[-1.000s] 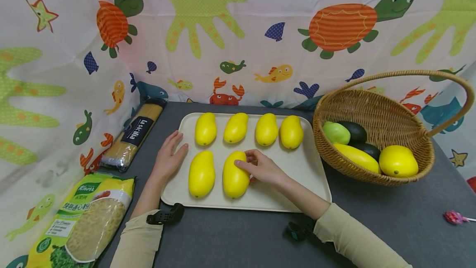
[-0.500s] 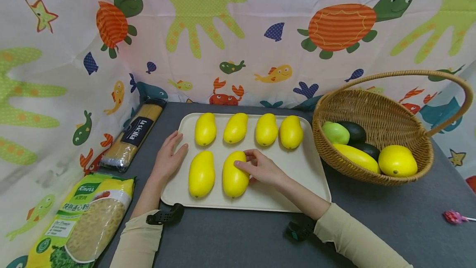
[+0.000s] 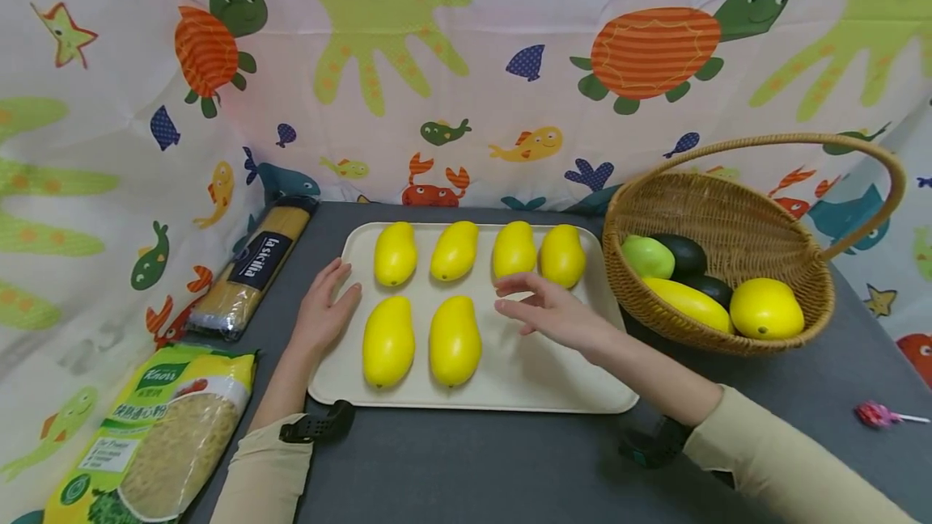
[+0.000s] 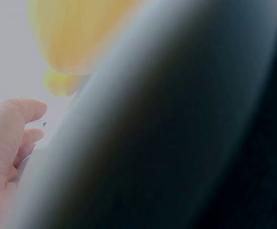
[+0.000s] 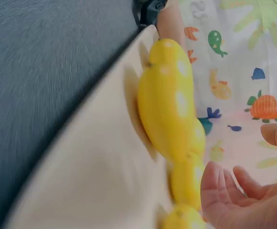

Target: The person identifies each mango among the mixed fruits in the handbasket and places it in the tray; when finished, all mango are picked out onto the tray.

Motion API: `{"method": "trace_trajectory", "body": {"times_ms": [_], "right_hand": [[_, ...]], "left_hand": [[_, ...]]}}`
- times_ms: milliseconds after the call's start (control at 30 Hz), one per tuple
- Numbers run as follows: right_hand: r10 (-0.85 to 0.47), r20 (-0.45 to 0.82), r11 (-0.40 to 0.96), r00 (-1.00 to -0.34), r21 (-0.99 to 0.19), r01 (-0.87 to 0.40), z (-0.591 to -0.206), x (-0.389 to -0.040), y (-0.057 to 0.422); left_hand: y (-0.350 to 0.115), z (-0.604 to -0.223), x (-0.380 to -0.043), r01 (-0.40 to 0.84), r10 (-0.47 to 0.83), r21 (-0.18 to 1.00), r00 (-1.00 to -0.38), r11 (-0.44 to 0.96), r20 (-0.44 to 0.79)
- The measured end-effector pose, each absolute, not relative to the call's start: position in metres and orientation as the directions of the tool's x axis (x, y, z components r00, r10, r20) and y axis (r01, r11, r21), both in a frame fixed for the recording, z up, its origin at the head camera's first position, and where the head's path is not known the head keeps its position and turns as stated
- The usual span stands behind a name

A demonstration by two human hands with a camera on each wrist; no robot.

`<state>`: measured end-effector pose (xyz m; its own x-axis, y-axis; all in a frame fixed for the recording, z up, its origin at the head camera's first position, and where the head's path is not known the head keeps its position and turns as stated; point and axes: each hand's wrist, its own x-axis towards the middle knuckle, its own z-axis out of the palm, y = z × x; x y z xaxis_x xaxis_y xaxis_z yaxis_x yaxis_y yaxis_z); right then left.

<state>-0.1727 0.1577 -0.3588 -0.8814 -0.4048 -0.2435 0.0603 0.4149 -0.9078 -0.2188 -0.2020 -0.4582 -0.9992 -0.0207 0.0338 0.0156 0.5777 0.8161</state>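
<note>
Several yellow mangoes lie on a cream tray [image 3: 502, 395]: a back row and two in front, the front-left mango [image 3: 388, 342] and the front-right mango [image 3: 455, 341]. My left hand [image 3: 324, 307] rests at the tray's left rim, fingers loosely spread; the left wrist view shows its thumb and fingers beside a blurred, pale edge. Over the tray's right half hovers my right hand [image 3: 557, 310], apart from the front-right mango, fingers relaxed and nothing held. Its fingertips overlap a back-row mango [image 3: 514, 247] in the head view. In the right wrist view its fingers [image 5: 219, 191] are loosely bent.
A wicker basket [image 3: 728, 213] with a yellow mango, a lemon-like fruit, a green fruit and dark avocado-like ones stands right of the tray. On the left are a spaghetti pack [image 3: 255, 265] and a Knorr pasta bag [image 3: 156, 435]. A lollipop [image 3: 877, 414] lies far right.
My right hand has let go of the front-right mango and moved right and up, away from it. That mango stays in its place on the tray. The left hand has kept its place.
</note>
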Motion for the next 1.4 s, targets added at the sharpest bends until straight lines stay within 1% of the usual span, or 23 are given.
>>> {"method": "trace_trajectory", "body": {"times_ms": [167, 300, 433, 533, 700, 833, 933, 1267, 1400], "right_hand": [[-0.495, -0.175, 0.468, -0.851, -0.879, -0.092, -0.320, -0.170, 0.196], [-0.519, -0.144, 0.574, -0.843, -0.789, -0.219, -0.289, -0.174, 0.230], [-0.523, -0.185, 0.703, -0.832, -0.646, -0.298, -0.269, -0.185, 0.267], [-0.523, -0.267, 0.780, -0.809, -0.533, -0.328, -0.263, -0.196, 0.293], [-0.490, -0.409, 0.851, -0.770, -0.414, -0.322, -0.270, -0.212, 0.324], [-0.463, -0.482, 0.878, -0.744, -0.361, -0.313, -0.281, -0.218, 0.340], [-0.462, -0.524, 0.883, -0.716, -0.345, -0.318, -0.290, -0.221, 0.345], [-0.482, -0.568, 0.876, -0.667, -0.340, -0.343, -0.301, -0.225, 0.343], [-0.477, -0.563, 0.878, -0.674, -0.334, -0.342, -0.304, -0.224, 0.343]], "left_hand": [[-0.205, -0.458, -0.217, 0.023, -0.016, 0.814, -0.999, 0.581, 0.040], [-0.208, -0.459, -0.217, 0.019, -0.021, 0.809, -0.999, 0.587, 0.039], [-0.210, -0.459, -0.217, 0.012, -0.028, 0.806, -0.999, 0.591, 0.035], [-0.211, -0.459, -0.217, 0.012, -0.024, 0.807, -0.999, 0.590, 0.033], [-0.211, -0.460, -0.217, 0.011, -0.022, 0.804, -0.999, 0.594, 0.029], [-0.210, -0.460, -0.217, 0.008, -0.020, 0.803, -0.999, 0.596, 0.025], [-0.209, -0.459, -0.217, 0.009, -0.018, 0.802, -1.000, 0.597, 0.025], [-0.205, -0.458, -0.217, 0.001, -0.014, 0.807, -1.000, 0.590, 0.011], [-0.204, -0.459, -0.218, 0.002, -0.011, 0.807, -1.000, 0.591, 0.011]]}}
